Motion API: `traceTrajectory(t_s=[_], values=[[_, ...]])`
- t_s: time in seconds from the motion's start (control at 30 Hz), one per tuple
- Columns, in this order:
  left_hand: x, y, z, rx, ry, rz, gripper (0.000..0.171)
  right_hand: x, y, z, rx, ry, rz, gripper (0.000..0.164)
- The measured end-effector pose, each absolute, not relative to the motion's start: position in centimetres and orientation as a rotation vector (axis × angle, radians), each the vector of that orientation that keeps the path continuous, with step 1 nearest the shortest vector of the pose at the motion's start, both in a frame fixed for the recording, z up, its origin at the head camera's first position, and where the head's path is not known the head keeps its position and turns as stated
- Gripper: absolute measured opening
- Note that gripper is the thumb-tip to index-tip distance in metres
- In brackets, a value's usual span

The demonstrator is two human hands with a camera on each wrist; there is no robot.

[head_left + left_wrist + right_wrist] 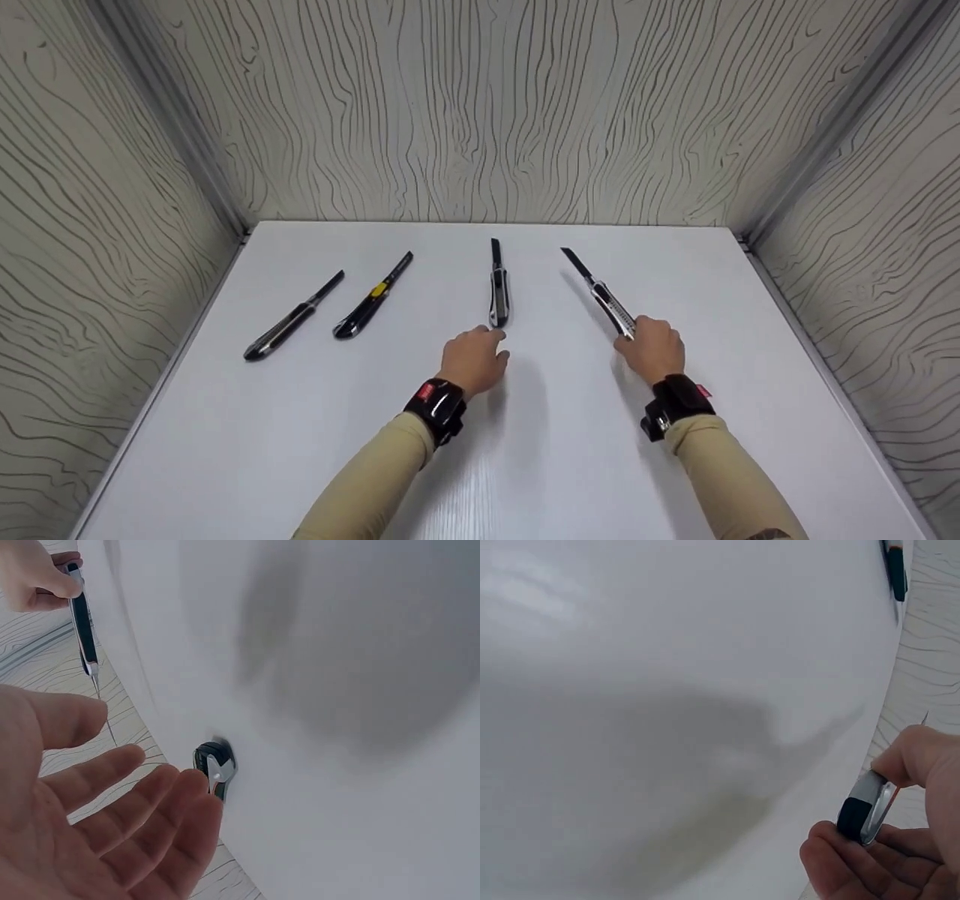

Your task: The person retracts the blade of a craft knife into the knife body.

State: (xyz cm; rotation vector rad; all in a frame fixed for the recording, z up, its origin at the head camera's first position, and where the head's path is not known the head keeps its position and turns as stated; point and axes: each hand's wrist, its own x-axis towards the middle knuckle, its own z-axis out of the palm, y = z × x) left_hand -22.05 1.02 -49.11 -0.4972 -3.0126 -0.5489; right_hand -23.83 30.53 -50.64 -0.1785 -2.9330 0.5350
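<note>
My right hand (654, 349) grips a silver-and-black snap-off utility knife (613, 309) by the rear of its handle, between thumb and fingers. Its dark blade extends toward the back left, raised over the table with a shadow below. In the right wrist view the handle's butt end (861, 817) shows between thumb and fingertips. My left hand (472, 362) holds nothing; the left wrist view shows its fingers (142, 825) loosely bent and spread. Just beyond it a second silver-and-black utility knife (499, 298) lies on the table, blade extended toward the back wall.
On the left of the white table (300, 442) lie a black utility knife with a yellow slider (365, 309) and a dark utility knife with a silver strip (281, 330), both with blades out. Wood-grain panels (480, 112) enclose the back and both sides.
</note>
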Motion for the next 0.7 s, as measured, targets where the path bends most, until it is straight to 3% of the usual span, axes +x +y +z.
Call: traceTrajectory(t_s=[0.37, 0.7], values=[[-22.3, 4.5, -48.6, -0.461, -3.031, -1.103, 0.034, -21.7, 25.4, -49.0, -0.075, -2.882, 0.555, 0.018], [-23.1, 6.7, -49.3, -0.231, -2.816, -1.881, 0.04, -20.1, 21.9, -48.7, 0.08, -2.811, 0.582, 0.012]])
